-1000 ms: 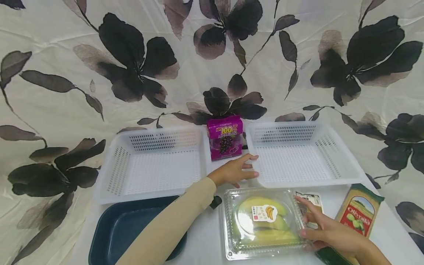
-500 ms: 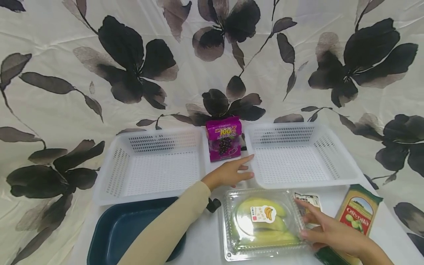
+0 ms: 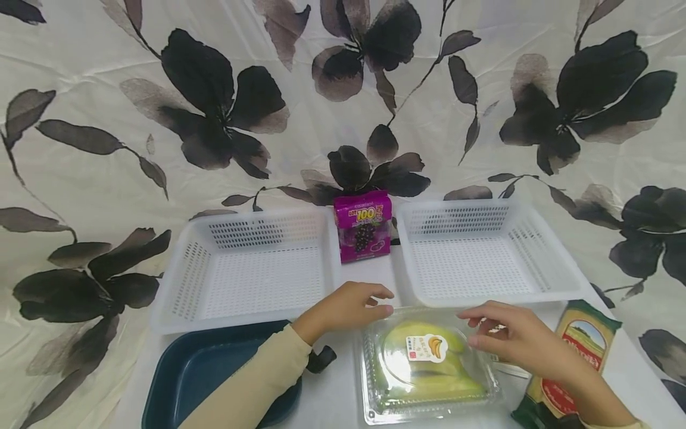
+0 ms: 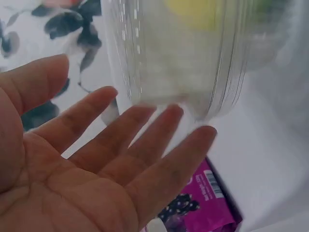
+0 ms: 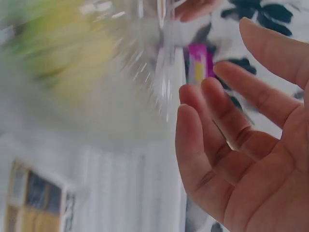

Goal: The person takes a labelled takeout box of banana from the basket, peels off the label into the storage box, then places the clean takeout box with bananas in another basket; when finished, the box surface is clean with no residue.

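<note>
A clear plastic box of bananas (image 3: 429,381) with a white banana label lies on the white table, low in the middle of the head view. At its far left corner is my left hand (image 3: 348,307), fingers spread and loosely bent. The left wrist view shows that palm (image 4: 72,193) with the fingertips close to the box's side; whether they touch is unclear. My right hand (image 3: 522,339) hovers by the far right corner, its fingers relaxed. In the right wrist view nothing is held in those fingers (image 5: 190,145), and the box beside them is blurred.
Two white perforated baskets (image 3: 179,298) (image 3: 552,295) stand at the back, with a purple candy bag (image 3: 365,235) between them. A dark blue tray (image 3: 171,363) is front left. A green-and-tan Olivoilà packet (image 3: 589,333) and a partly hidden small pack (image 3: 514,369) lie right.
My left hand has drawn back from the right basket's edge to the banana box's far left corner. My right hand has risen from the box's right side toward its far right corner.
</note>
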Demonstrator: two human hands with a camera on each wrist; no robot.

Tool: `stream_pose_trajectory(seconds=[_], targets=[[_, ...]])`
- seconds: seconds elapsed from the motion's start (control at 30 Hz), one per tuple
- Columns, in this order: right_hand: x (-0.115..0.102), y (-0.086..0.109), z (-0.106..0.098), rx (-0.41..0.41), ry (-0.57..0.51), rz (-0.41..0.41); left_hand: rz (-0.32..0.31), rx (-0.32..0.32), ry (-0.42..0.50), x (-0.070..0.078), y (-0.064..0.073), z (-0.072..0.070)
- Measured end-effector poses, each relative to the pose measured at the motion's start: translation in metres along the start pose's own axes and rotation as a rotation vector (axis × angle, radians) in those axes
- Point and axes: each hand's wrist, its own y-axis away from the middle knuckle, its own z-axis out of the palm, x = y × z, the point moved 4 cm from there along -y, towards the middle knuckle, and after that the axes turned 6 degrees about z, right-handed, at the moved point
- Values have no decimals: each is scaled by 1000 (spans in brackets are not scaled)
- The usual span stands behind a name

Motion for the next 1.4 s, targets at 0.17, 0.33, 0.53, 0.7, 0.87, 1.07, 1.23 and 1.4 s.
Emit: stream_pose_trajectory(seconds=[0.17,0.33,0.53,0.7,0.87,1.07,1.23,1.4], targets=[[-23,-27,13,-76,20,-151,25,-19,-91,1,7,10],[-39,-51,26,-210,21,-219,15,-12,-153,0,11,11],[-50,-70,39,-345,56,-225,-5,-6,-124,-6,16,10],[-53,-78,47,-402,75,-242,-8,7,-95,-9,16,11],[-51,-83,50,-406,81,-224,-15,21,-69,-11,16,12],[-48,-84,53,-402,71,-182,-36,52,-67,-13,16,15],[-48,-83,55,-404,63,-171,-43,88,-67,-14,17,19],[-49,-83,53,-407,67,-160,-45,109,-86,-11,15,21]])
